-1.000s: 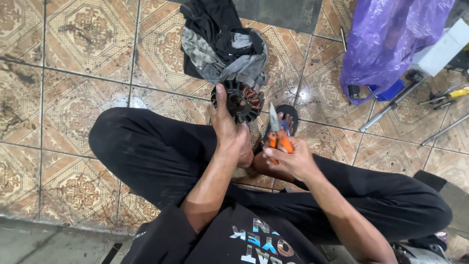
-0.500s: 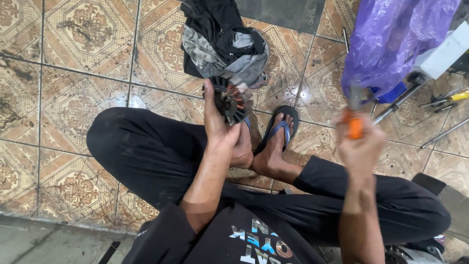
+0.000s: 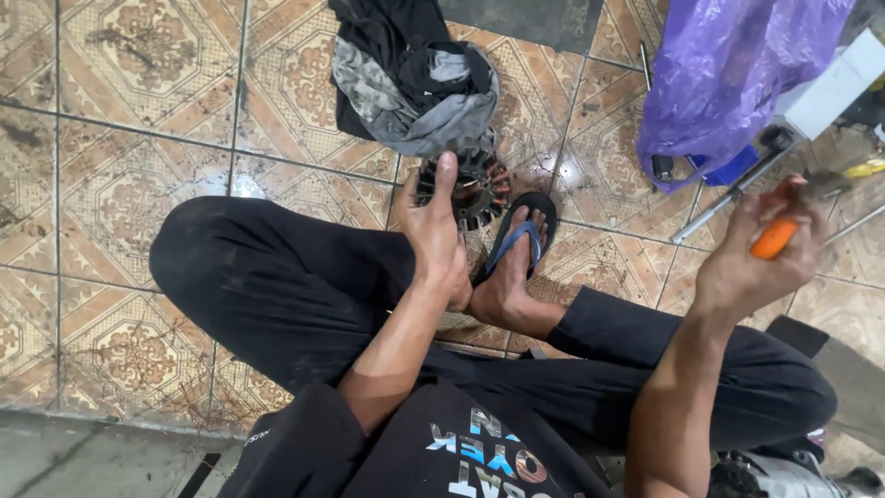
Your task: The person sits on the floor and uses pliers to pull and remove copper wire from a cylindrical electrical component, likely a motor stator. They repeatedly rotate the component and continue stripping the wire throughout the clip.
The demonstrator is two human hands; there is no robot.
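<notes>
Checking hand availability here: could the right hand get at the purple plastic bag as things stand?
Probably yes, though not freely. The right hand is raised just below the purple plastic bag with nothing between them, but its fingers are already closed around an orange-handled tool.

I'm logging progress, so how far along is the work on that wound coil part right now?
Done: nothing shows as finished; the round coil part has copper windings exposed. In hand: the left hand steadies it on the tiled floor beside the sandalled foot, while the right hand holds an orange-handled tool raised away from it. Left: cannot tell; other tools lie by the purple bag.
</notes>
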